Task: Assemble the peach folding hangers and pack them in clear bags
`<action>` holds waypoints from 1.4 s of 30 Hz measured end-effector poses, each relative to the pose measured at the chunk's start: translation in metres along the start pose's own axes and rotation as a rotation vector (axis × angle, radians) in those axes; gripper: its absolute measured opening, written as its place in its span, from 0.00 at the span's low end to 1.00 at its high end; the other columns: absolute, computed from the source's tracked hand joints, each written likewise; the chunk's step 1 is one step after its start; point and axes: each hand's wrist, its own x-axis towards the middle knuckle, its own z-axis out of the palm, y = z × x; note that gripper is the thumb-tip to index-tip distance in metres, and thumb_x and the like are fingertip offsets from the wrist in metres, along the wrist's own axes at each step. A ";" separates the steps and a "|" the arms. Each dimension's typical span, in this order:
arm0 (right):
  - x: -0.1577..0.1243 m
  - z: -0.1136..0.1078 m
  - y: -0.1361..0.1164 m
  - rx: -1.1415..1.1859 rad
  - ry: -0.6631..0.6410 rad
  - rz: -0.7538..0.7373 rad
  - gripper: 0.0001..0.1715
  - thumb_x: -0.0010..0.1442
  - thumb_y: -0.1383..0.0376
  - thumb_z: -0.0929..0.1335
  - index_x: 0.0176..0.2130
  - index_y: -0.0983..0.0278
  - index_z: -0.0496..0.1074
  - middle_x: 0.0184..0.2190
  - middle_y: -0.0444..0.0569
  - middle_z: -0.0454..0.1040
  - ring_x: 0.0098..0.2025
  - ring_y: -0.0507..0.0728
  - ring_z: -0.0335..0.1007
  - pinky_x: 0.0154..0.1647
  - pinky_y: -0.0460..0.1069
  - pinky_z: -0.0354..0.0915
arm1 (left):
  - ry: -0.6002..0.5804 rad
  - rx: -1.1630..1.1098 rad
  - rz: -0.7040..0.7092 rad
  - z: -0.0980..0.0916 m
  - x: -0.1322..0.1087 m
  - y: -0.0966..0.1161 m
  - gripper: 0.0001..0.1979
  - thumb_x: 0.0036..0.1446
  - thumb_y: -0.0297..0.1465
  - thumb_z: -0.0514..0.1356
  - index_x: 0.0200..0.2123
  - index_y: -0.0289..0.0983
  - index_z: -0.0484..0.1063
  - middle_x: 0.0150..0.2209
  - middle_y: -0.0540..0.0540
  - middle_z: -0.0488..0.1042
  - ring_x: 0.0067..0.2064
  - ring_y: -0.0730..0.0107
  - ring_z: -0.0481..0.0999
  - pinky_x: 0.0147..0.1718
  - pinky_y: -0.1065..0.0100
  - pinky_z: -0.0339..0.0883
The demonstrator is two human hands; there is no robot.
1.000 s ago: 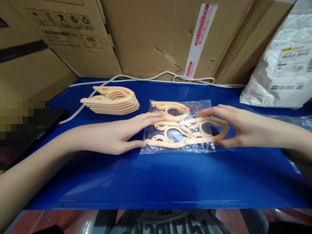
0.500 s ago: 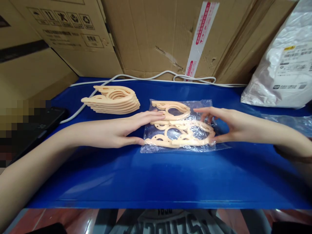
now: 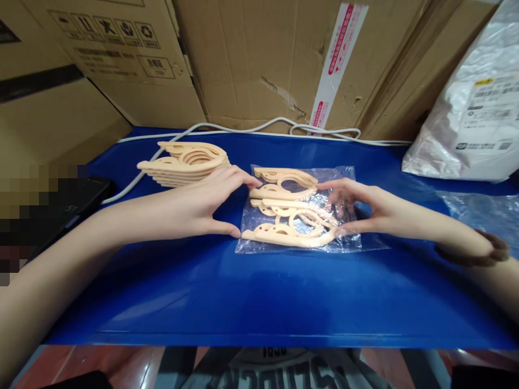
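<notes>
Several beige folding hangers [image 3: 284, 237] lie folded inside a clear plastic bag [image 3: 251, 248], which rests flat on the table. My left hand [image 3: 203, 202] is at the bag's left edge, fingers and thumb spread, with the fingertips close to the hangers' narrow ends. On the opposite side, my right hand [image 3: 365, 208] is curved with thumb and fingers apart, touching the hangers' rounded ends at the bag. Some of its fingers are partly hidden. Behind my left hand stands a stack of matching beige folding hangers [image 3: 184, 159], its front partly covered by that hand.
The table has a blue surface [image 3: 259, 302]. Cardboard boxes [image 3: 243, 65] wall off the back, with a white cable [image 3: 243, 129] along their foot. A black device [image 3: 81, 205] lies left; a white labelled parcel bag [image 3: 458, 129] and clear plastic [image 3: 482, 210] are at right.
The lower hangers in the bag have slid left and now overlap more neatly. My left fingers have drawn back off the upper hangers, while my right thumb has moved left.
</notes>
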 end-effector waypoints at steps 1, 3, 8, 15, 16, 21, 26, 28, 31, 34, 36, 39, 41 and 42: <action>0.001 0.002 0.000 0.009 0.010 0.004 0.43 0.58 0.50 0.73 0.67 0.56 0.60 0.40 0.47 0.76 0.38 0.57 0.73 0.37 0.52 0.70 | -0.009 -0.005 -0.014 0.000 0.000 -0.001 0.31 0.56 0.50 0.65 0.57 0.42 0.64 0.55 0.39 0.71 0.53 0.51 0.73 0.48 0.57 0.72; 0.002 0.006 -0.001 0.005 0.030 0.002 0.43 0.58 0.50 0.73 0.67 0.55 0.60 0.41 0.47 0.76 0.39 0.57 0.73 0.36 0.52 0.70 | -0.019 -0.009 -0.036 0.001 0.001 -0.001 0.25 0.56 0.49 0.65 0.49 0.41 0.65 0.47 0.42 0.72 0.45 0.56 0.74 0.41 0.60 0.71; 0.003 0.013 0.002 -0.081 0.076 -0.026 0.41 0.59 0.50 0.73 0.66 0.55 0.61 0.54 0.52 0.74 0.48 0.61 0.73 0.41 0.54 0.72 | -0.072 -0.048 -0.056 -0.001 0.001 0.001 0.16 0.59 0.46 0.64 0.37 0.41 0.66 0.34 0.48 0.72 0.32 0.66 0.70 0.28 0.68 0.64; 0.005 0.015 0.001 -0.059 0.092 -0.038 0.40 0.58 0.50 0.73 0.65 0.55 0.62 0.48 0.48 0.75 0.42 0.57 0.73 0.37 0.52 0.70 | -0.366 -0.233 -0.158 -0.009 -0.001 0.012 0.14 0.64 0.41 0.58 0.28 0.40 0.67 0.24 0.53 0.69 0.24 0.75 0.66 0.21 0.71 0.57; 0.005 0.016 0.000 -0.042 0.089 -0.040 0.40 0.58 0.51 0.74 0.64 0.55 0.62 0.45 0.47 0.75 0.39 0.56 0.72 0.36 0.52 0.70 | -0.387 -0.229 -0.155 -0.009 -0.001 0.014 0.13 0.64 0.41 0.57 0.29 0.40 0.69 0.24 0.54 0.69 0.24 0.75 0.67 0.21 0.71 0.58; 0.006 0.018 0.001 0.013 0.089 -0.063 0.39 0.59 0.53 0.74 0.64 0.55 0.62 0.39 0.44 0.73 0.35 0.53 0.69 0.33 0.50 0.68 | -0.431 -0.237 -0.144 -0.008 -0.002 0.016 0.10 0.64 0.38 0.55 0.32 0.42 0.72 0.24 0.53 0.70 0.24 0.75 0.66 0.21 0.71 0.58; 0.006 0.020 0.002 0.069 0.112 -0.081 0.37 0.59 0.55 0.74 0.63 0.55 0.63 0.42 0.45 0.73 0.33 0.52 0.68 0.32 0.49 0.68 | -0.421 -0.278 -0.177 -0.006 -0.004 0.016 0.09 0.63 0.37 0.58 0.31 0.42 0.72 0.24 0.52 0.72 0.23 0.74 0.66 0.20 0.71 0.56; 0.007 0.022 0.002 0.084 0.128 -0.077 0.36 0.59 0.54 0.74 0.62 0.56 0.64 0.42 0.46 0.73 0.34 0.51 0.68 0.33 0.49 0.68 | -0.437 -0.297 -0.202 -0.007 -0.003 0.017 0.10 0.64 0.37 0.57 0.32 0.41 0.73 0.25 0.52 0.71 0.24 0.75 0.66 0.21 0.72 0.56; 0.007 0.023 0.001 0.073 0.146 -0.056 0.35 0.59 0.53 0.74 0.62 0.57 0.65 0.43 0.46 0.73 0.33 0.51 0.68 0.33 0.49 0.68 | -0.452 -0.321 -0.227 -0.007 -0.001 0.018 0.10 0.64 0.36 0.57 0.32 0.40 0.73 0.25 0.52 0.71 0.24 0.76 0.65 0.22 0.73 0.55; 0.007 0.024 -0.001 0.033 0.154 -0.037 0.34 0.60 0.52 0.73 0.62 0.57 0.65 0.43 0.46 0.74 0.32 0.52 0.67 0.32 0.49 0.67 | -0.464 -0.311 -0.227 -0.007 -0.001 0.017 0.09 0.64 0.35 0.56 0.33 0.41 0.73 0.25 0.53 0.71 0.25 0.76 0.65 0.23 0.74 0.56; 0.006 0.023 -0.003 0.001 0.155 -0.037 0.34 0.60 0.51 0.73 0.62 0.57 0.65 0.44 0.46 0.74 0.34 0.53 0.68 0.33 0.50 0.67 | -0.478 -0.302 -0.229 -0.008 -0.003 0.015 0.09 0.65 0.35 0.55 0.33 0.41 0.73 0.27 0.53 0.71 0.26 0.76 0.66 0.23 0.74 0.56; 0.006 0.022 -0.004 -0.021 0.147 -0.051 0.35 0.60 0.51 0.72 0.61 0.59 0.65 0.46 0.48 0.74 0.38 0.55 0.69 0.37 0.51 0.68 | -0.489 -0.296 -0.250 -0.009 -0.006 0.013 0.11 0.65 0.37 0.55 0.32 0.41 0.74 0.27 0.52 0.72 0.26 0.74 0.66 0.23 0.73 0.56; 0.006 0.021 -0.004 -0.017 0.138 -0.057 0.34 0.61 0.50 0.72 0.61 0.59 0.65 0.47 0.48 0.74 0.36 0.54 0.69 0.36 0.51 0.68 | -0.480 -0.268 -0.266 -0.010 -0.006 0.012 0.14 0.66 0.40 0.54 0.31 0.41 0.73 0.26 0.51 0.72 0.26 0.73 0.66 0.24 0.72 0.56; 0.006 0.021 -0.004 -0.015 0.131 -0.059 0.35 0.61 0.50 0.72 0.61 0.59 0.65 0.47 0.48 0.74 0.35 0.53 0.69 0.35 0.51 0.68 | -0.456 -0.244 -0.279 -0.009 -0.005 0.012 0.15 0.66 0.41 0.54 0.31 0.41 0.72 0.27 0.51 0.72 0.26 0.73 0.67 0.24 0.71 0.56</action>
